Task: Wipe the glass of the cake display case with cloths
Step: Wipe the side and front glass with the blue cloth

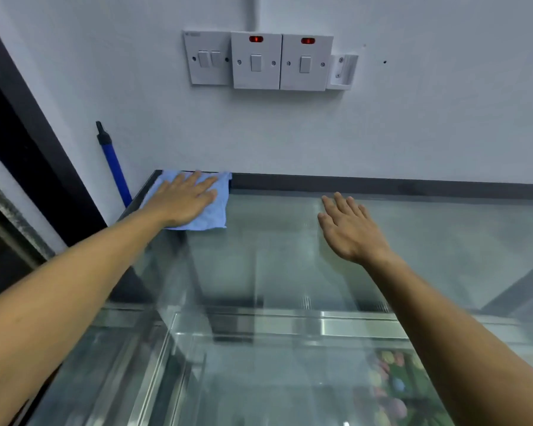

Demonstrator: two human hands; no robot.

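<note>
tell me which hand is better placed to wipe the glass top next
Left. The left hand already presses flat on the light blue cloth at the glass top far-left corner; the right hand has no cloth.

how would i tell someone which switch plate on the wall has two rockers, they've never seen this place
On the white wall above the glass display case top, three white square switch plates sit side by side. Take the leftmost plate: it alone carries two narrow rockers and no red lamp, unlike the two plates to its right.
</note>
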